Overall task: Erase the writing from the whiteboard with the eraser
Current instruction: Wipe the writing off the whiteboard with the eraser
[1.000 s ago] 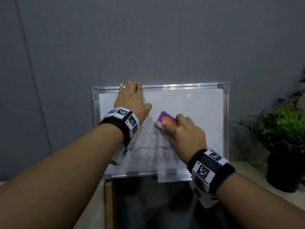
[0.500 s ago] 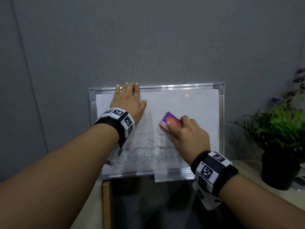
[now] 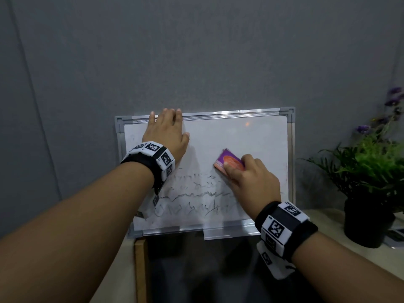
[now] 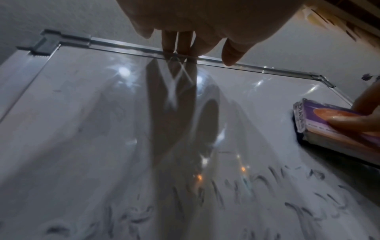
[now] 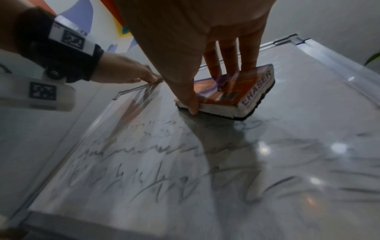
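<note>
A whiteboard [image 3: 262,136] in an aluminium frame leans against the grey wall. Smeared dark writing [image 3: 196,197] fills its lower half, and the upper half is wiped. My left hand [image 3: 166,132] lies flat on the board's upper left, fingertips [image 4: 232,53] on the top frame rail. My right hand [image 3: 251,178] grips a purple and orange eraser [image 3: 227,161], thumb on one side and fingers on top. It presses the eraser's dark felt onto the board just above the writing, right of centre. The right wrist view shows the eraser [image 5: 242,95] and the writing [image 5: 144,162] below it.
A potted plant [image 3: 367,171] with purple flowers stands in a black pot on the beige tabletop [image 3: 323,217] to the board's right. Below the board lies a dark glossy panel [image 3: 196,270] with a wooden edge [image 3: 140,270].
My right hand has slid the eraser a little to the right across the board. My left hand has stayed flat on the upper left.
</note>
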Demonstrator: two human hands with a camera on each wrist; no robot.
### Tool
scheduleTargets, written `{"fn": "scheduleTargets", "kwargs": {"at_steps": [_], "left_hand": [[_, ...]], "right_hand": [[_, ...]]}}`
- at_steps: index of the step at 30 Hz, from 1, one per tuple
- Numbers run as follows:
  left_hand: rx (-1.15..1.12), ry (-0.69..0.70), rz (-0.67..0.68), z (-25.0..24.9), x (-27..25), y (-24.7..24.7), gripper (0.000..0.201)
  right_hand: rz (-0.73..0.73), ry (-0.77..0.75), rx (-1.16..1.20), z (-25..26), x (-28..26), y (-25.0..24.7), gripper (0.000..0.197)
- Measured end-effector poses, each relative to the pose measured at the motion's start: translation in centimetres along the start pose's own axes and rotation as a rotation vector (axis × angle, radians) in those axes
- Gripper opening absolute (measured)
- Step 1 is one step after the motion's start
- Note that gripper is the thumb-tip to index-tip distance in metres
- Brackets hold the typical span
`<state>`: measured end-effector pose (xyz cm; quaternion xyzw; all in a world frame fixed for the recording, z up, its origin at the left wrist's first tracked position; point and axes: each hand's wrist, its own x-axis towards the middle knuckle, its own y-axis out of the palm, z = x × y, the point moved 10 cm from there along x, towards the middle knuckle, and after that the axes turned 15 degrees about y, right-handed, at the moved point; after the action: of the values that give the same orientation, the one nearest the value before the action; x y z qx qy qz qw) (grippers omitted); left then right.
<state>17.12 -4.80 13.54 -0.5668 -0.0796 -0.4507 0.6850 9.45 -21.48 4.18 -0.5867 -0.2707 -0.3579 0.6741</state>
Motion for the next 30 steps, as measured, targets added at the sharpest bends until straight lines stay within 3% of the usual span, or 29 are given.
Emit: {"fn": "scheduleTargets", "kwargs": {"at_steps": [9, 16, 23, 30], "left_hand": [[-0.016, 0.006, 0.009, 0.0, 0.0, -0.1, 0.065], [-0.024, 0.008, 0.004, 0.1, 0.0, -0.2, 0.065], [-0.007, 0.011, 0.007, 0.1, 0.2, -0.3, 0.064], [-0.03, -0.015, -0.011, 0.2, 0.2, -0.5, 0.061]], "right_hand": [[-0.006, 0.051, -0.044, -2.6, 0.3, -0.7, 0.028], [0.025, 0.005, -0.025, -0.5, -0.5, 0.4, 0.024], [0.015, 0.053, -0.047, -3.2, -0.5, -0.1, 0.028], [0.016, 0.022, -0.013, -1.1, -0.3, 0.2, 0.028]]}}
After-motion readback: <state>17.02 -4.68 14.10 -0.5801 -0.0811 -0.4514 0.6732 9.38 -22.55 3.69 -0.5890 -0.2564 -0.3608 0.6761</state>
